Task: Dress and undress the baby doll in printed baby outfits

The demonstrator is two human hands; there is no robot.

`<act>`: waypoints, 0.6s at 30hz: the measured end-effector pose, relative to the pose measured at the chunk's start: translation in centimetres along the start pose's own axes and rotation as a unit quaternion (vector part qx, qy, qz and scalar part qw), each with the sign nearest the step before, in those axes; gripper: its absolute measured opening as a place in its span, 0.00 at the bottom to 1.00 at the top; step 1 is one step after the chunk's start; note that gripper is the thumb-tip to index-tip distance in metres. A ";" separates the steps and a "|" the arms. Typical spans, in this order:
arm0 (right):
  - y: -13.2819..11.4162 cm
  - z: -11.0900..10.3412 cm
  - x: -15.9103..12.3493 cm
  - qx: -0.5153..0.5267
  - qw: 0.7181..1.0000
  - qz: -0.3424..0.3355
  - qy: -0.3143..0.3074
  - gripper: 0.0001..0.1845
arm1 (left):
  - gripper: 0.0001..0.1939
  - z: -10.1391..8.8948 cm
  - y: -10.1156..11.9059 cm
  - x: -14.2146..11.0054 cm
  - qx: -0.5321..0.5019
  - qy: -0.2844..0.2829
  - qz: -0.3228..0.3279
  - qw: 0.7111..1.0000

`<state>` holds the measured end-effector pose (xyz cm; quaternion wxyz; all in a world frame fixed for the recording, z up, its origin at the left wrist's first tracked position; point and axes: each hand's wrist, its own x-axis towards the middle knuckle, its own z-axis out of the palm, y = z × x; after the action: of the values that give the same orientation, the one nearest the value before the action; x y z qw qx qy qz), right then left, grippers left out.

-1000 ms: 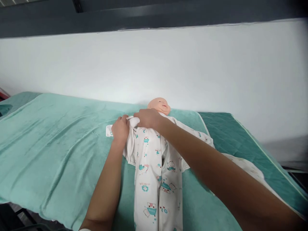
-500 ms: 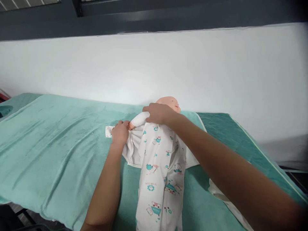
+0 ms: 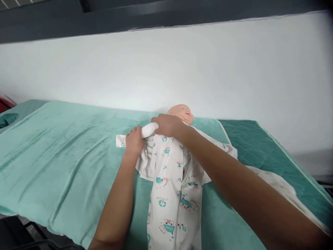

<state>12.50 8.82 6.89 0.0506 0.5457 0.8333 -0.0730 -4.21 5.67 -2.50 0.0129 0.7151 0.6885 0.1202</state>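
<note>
A baby doll [image 3: 180,110] lies on its back, its head toward the wall and its face turned right. White printed clothing [image 3: 166,187] with teal and pink pictures covers its body and legs. A second printed garment [image 3: 145,168] is spread open beneath it. The doll's arm in a plain white sleeve [image 3: 149,130] stretches left between my hands. My left hand [image 3: 134,140] is closed around the lower end of that arm, hiding the doll's hand. Over the doll's shoulder, my right hand [image 3: 168,125] grips the upper part of the same sleeve; its fingertips are partly hidden.
A light green blanket [image 3: 65,152] covers the surface, with a darker green cloth [image 3: 247,146] at the right. More pale printed cloth [image 3: 275,182] lies beyond my right forearm. A white wall [image 3: 156,69] stands behind; something black [image 3: 15,229] is at the lower left.
My left hand has shifted right, up the doll's arm, and now covers the doll's hand that showed before. My right hand remains at the upper sleeve. The view has shifted slightly.
</note>
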 end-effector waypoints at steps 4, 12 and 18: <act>-0.8 0.7 0.6 -0.008 1.000 -0.002 0.001 0.16 | 0.13 0.2 0.3 0.2 0.020 0.030 0.022 0.999; -0.7 1.8 -0.1 0.027 0.998 -0.010 0.048 0.19 | 0.18 0.2 0.9 0.3 0.041 0.051 0.073 0.995; 3.8 5.1 -5.3 0.248 0.938 0.015 0.240 0.20 | 0.16 0.5 0.8 0.5 0.052 0.061 0.061 0.995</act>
<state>18.15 4.66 2.46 -0.2868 0.5549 0.7675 -0.1439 -3.33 6.23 -2.80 -0.0740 0.7468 0.6483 0.1284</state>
